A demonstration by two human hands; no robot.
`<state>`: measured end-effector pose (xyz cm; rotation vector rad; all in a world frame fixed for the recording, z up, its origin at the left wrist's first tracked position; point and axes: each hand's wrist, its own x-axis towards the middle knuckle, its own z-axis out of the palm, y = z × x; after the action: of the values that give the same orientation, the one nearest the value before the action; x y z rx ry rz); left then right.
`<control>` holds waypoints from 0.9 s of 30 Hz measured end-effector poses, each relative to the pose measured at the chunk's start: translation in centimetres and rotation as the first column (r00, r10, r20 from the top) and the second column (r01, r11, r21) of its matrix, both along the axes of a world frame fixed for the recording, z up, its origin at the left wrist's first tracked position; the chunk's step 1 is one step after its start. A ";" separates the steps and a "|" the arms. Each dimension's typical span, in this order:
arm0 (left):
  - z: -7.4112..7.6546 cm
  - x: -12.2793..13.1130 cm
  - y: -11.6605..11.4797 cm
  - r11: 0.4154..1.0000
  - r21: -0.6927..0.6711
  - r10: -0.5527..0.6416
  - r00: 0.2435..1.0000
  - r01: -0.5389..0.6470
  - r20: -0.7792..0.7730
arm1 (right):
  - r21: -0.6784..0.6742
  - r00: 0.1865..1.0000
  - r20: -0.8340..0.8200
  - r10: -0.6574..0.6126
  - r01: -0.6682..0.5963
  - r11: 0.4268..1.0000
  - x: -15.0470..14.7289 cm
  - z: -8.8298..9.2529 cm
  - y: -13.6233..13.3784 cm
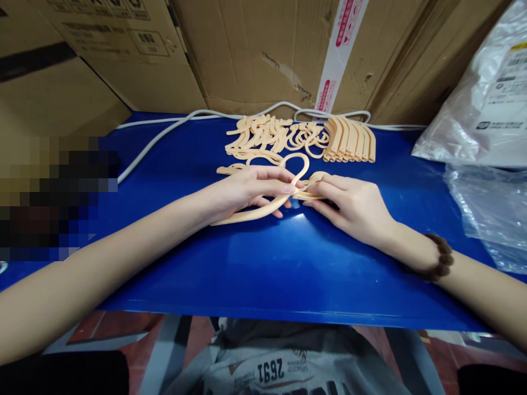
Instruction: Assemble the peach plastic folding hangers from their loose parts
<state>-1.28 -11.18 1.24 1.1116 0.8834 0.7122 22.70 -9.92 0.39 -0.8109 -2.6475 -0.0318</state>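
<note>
Over the blue table, my left hand (pixel 259 189) is closed on a beige hanger hook piece (pixel 302 164). Its hook curls up past my fingertips, and its long arm (pixel 251 216) slants down to the left under my palm. My right hand (pixel 348 206) pinches a beige hanger arm (pixel 308 195), mostly hidden by the fingers. The two parts meet at the fingertips; I cannot tell whether they are joined. Just behind my hands lie more beige hanger parts: loose arms (pixel 257 131), a cluster of hooks (pixel 304 134) and a neat row of curved arms (pixel 349 140).
A white cable (pixel 164 131) runs along the back of the blue table (pixel 247 274). Cardboard boxes (pixel 255 55) stand behind it. Clear plastic bags (pixel 477 109) lie at the right. A blurred-out patch covers the left edge.
</note>
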 end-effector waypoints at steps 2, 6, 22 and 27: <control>-0.1 0.0 0.1 1.000 0.004 0.012 1.000 -0.012 -0.009 | 0.035 1.000 0.000 0.015 -0.015 0.999 0.0 -0.1 -0.1; -0.2 -0.2 0.4 0.999 0.018 0.037 0.999 -0.037 -0.028 | 0.089 0.998 -0.027 0.061 -0.058 0.994 -0.1 -0.2 -0.2; 0.0 0.0 0.3 0.995 0.042 0.091 0.994 -0.089 -0.067 | 0.079 0.996 -0.031 0.082 -0.080 0.994 0.0 -0.1 -0.2; -0.1 0.0 0.3 0.994 0.068 0.094 0.991 -0.088 -0.094 | 0.052 0.999 0.014 0.042 -0.043 0.998 0.1 0.0 -0.3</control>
<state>-1.23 -10.90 1.17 1.1768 1.0049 0.7713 22.77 -10.24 0.36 -0.7398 -2.6635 -0.0945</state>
